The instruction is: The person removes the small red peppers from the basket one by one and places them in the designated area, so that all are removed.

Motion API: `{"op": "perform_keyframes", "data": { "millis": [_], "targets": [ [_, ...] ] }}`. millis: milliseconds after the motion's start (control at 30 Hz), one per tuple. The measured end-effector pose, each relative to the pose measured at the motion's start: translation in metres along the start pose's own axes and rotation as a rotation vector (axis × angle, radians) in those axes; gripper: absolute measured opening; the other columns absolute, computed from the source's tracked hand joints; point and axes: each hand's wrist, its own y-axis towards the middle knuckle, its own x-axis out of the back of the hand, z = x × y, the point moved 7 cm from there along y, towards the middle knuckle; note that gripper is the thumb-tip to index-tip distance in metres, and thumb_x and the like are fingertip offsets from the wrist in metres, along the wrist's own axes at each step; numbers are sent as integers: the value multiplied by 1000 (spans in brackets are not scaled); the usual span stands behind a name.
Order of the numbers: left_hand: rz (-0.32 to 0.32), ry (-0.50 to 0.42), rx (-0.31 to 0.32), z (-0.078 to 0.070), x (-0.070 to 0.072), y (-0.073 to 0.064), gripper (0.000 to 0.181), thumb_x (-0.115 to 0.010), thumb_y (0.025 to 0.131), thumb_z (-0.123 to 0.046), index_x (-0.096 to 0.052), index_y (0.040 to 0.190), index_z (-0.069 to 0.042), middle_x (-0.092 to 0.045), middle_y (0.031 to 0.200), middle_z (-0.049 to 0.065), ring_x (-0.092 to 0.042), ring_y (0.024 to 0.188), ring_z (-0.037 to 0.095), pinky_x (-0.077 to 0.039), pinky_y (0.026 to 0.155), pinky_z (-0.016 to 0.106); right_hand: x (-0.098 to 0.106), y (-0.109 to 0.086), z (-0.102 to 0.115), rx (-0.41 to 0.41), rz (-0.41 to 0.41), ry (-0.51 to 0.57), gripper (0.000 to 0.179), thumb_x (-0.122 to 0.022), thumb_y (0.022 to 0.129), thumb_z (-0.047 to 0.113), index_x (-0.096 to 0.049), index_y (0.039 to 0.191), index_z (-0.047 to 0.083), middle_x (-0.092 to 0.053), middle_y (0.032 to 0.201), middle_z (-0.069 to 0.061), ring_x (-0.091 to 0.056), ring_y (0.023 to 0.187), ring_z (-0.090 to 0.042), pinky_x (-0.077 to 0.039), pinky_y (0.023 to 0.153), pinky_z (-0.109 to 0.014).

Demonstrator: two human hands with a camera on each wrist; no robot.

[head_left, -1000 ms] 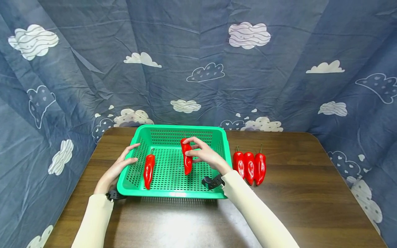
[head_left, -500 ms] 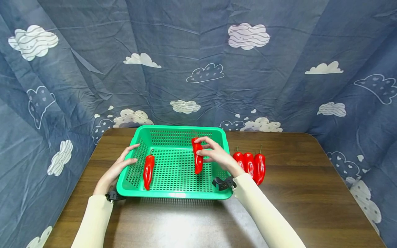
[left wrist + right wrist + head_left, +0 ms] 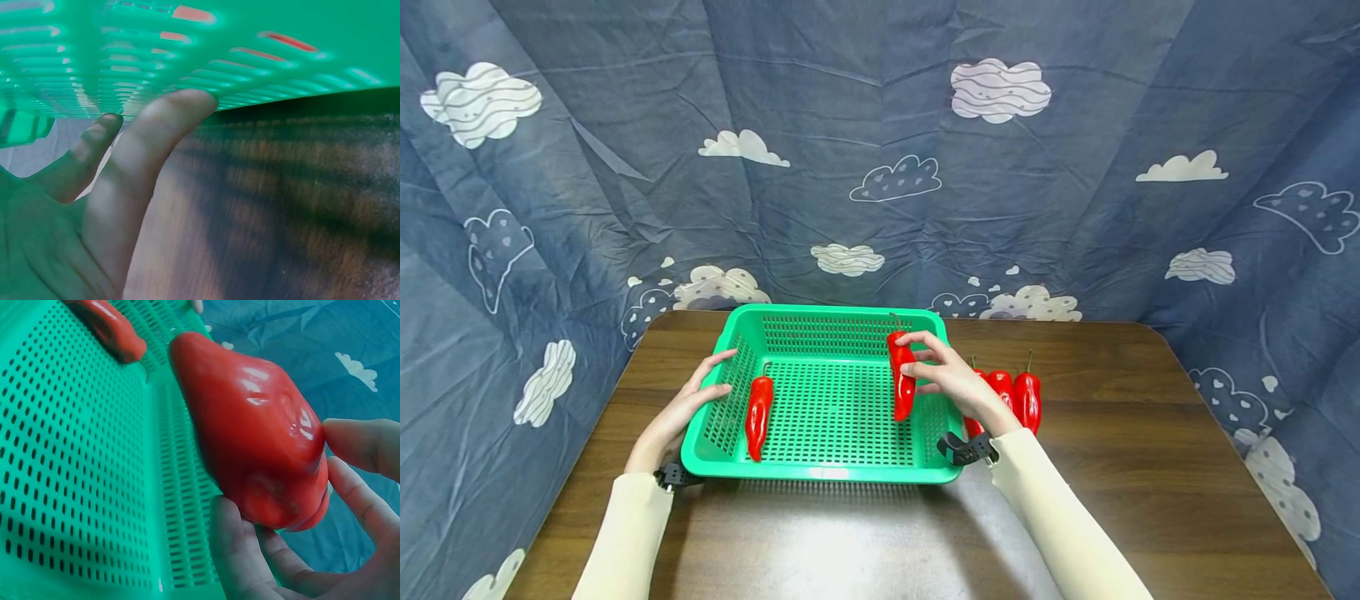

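Note:
My right hand (image 3: 955,379) pinches a glossy long red pepper (image 3: 901,379) between thumb and fingers, over the right part of a green slotted plastic basket (image 3: 820,473). Its stem points toward the back. Seen from the right wrist, the held pepper (image 3: 250,419) has its tip toward the upper left; whether it touches the basket cannot be told. Another red pepper (image 3: 759,417) lies lengthwise at the basket's left side. At the left wall my left hand (image 3: 681,408) has its fingers fairly straight. In the left wrist view its fingertips (image 3: 197,103) meet the slotted green plastic.
Just right of the basket, several red peppers (image 3: 1027,400) lie side by side, partly hidden by my right hand and sleeve (image 3: 1045,492). The brown wooden table (image 3: 1150,467) bears everything. A blue cloud-patterned cloth (image 3: 820,100) hangs behind it.
My right hand has moved rightward with the pepper, from the middle of the basket toward its right wall. It now covers more of the peppers outside. My left hand has stayed in place.

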Motion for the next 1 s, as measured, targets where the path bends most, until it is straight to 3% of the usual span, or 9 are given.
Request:
{"op": "perform_keyframes", "data": {
  "millis": [500, 1000],
  "targets": [
    [4, -4, 3, 1, 1, 0, 57, -46, 101, -17, -20, 151, -26, -11, 149, 16, -47, 109, 39, -49, 81, 50, 19, -13, 5, 24, -36, 15, 40, -59, 94, 10, -46, 132, 8, -43, 125, -19, -42, 113, -30, -50, 80, -42],
    [7, -6, 5, 0, 0, -1, 57, -45, 101, -16, -19, 151, -26, -10, 149, 17, -47, 109, 41, -49, 80, 53, 45, -26, 0, 35, -67, -8, 43, -57, 94, 9, -43, 134, 5, -42, 126, -24, -55, 97, -27, -52, 79, -39]
  ]
}}
